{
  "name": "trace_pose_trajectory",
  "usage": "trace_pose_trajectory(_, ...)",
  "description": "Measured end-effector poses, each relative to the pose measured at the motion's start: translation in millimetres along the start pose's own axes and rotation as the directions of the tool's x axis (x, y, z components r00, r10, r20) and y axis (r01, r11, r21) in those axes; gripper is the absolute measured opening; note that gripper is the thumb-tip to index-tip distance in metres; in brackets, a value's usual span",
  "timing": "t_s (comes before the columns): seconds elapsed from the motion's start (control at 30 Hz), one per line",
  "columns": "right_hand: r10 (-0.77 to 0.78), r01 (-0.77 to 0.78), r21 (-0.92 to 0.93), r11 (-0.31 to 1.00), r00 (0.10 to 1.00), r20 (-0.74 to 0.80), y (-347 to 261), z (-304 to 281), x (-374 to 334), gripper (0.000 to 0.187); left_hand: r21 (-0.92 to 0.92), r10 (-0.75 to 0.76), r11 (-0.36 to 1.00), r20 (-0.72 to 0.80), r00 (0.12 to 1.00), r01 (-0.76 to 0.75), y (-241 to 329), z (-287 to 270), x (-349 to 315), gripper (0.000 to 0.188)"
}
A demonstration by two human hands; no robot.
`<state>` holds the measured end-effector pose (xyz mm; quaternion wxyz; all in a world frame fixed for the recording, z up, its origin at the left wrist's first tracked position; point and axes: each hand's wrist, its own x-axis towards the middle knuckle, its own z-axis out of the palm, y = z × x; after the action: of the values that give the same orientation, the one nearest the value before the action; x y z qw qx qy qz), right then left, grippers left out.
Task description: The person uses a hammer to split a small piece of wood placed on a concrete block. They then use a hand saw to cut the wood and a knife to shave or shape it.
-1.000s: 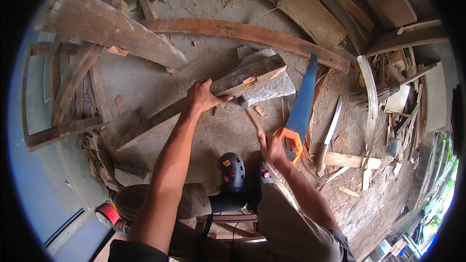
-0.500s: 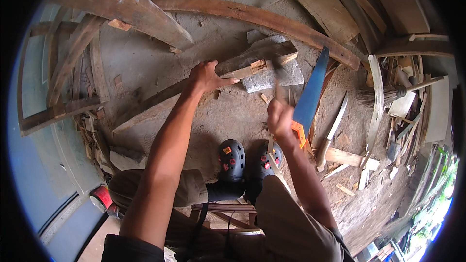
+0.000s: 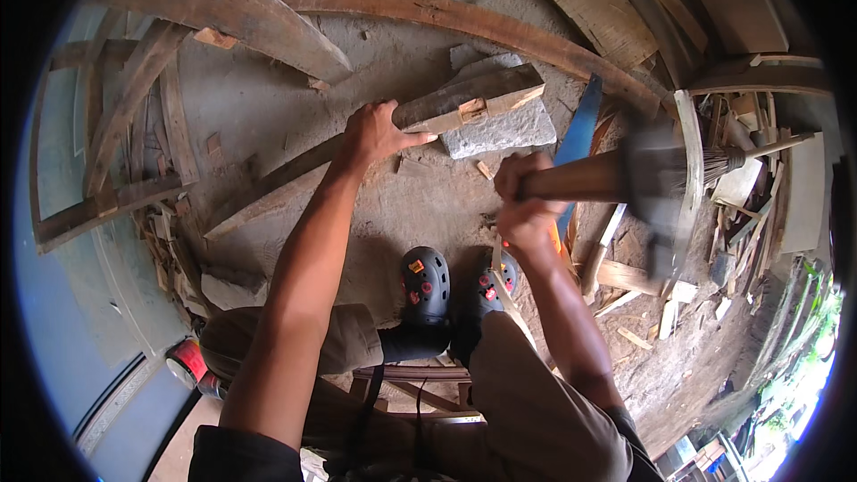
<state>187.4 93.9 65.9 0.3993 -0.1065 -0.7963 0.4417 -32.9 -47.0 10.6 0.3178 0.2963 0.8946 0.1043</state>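
Observation:
My left hand (image 3: 375, 136) grips a long wooden beam (image 3: 299, 174), its thumb along the near side and its fingers over the top. The beam's far right end rests on a pale stone block (image 3: 500, 129), and a notch of fresh, lighter wood (image 3: 472, 110) shows near that end. My right hand (image 3: 527, 201) is closed around the thick wooden handle of a hammer (image 3: 571, 180). The hammer's dark head, smeared by motion, is off to the right, apart from the beam.
A handsaw (image 3: 580, 125) with a blue blade lies behind my right hand, and a long knife (image 3: 603, 250) is beside it. A curved plank (image 3: 446, 13) crosses the far side. A broom (image 3: 714, 165) and scrap wood lie at right. My shoes (image 3: 427, 286) are below.
The hammer has swung from over the notched end of the beam back to the right, its head now away from the wood. My left hand still holds the beam in about the same place.

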Motion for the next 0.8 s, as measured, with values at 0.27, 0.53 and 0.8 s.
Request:
trace_pose_trajectory(0.27, 0.806, -0.733, -0.338, 0.59, 0.514, 0.292, 1, -36, -118, 0.059, 0.018, 0.151, 0.988, -0.189, 0.97, -0.151, -9, 14, 1, 0.098)
trace_pose_trajectory(0.53, 0.255, -0.263, 0.353, 0.898, 0.964, 0.071, 2, -2, -4, 0.062, -0.009, 0.102, 0.995, -0.077, 0.992, -0.103, -2, 0, -1, 0.098)
trace_pose_trajectory(0.8, 0.82, -0.734, -0.366, 0.572, 0.49, 0.296, -14, -31, -111, 0.06, -0.043, 0.113, 0.992, -0.119, 0.986, -0.119, -19, 10, 6, 0.111)
